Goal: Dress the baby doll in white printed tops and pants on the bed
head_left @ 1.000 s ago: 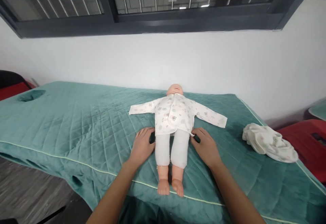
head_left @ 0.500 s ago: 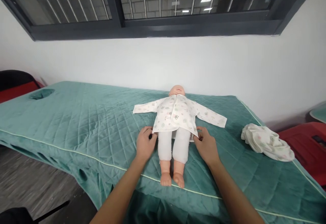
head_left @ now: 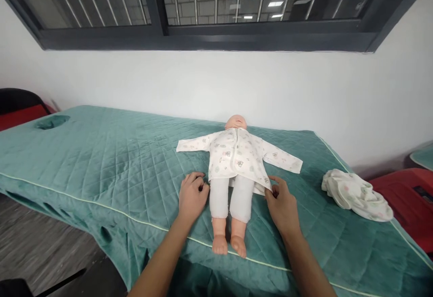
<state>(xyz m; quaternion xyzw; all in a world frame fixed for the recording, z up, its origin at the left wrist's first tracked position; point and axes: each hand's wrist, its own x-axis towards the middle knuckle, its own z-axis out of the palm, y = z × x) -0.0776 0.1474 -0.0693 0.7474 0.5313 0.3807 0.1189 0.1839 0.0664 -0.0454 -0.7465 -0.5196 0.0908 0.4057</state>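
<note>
A baby doll (head_left: pixel 219 234) lies on its back on the green quilted bed cover (head_left: pixel 142 171), feet toward me. It wears a white printed baby shirt (head_left: pixel 233 153) with long sleeves spread to both sides, and white coverings its legs down to the ankles. My right hand (head_left: pixel 282 204) pinches the lower right corner of the shirt's hem between thumb and fingers, drawing it outward. Beside the hem's left side, my left hand (head_left: pixel 192 198) rests near the cover, fingers loosely bent and thumb apart, with no cloth visible in it.
A crumpled white printed cloth (head_left: pixel 356 195) lies at the bed's right end. Beyond it stands a red case-like object (head_left: pixel 406 198). The bed has a face hole (head_left: pixel 52 122) at far left. A white wall (head_left: pixel 203 85) and barred window (head_left: pixel 216 31) are behind.
My right hand has moved outward to the right and slightly nearer, pulling the hem corner along. My left hand has come slightly away from the shirt's left hem.
</note>
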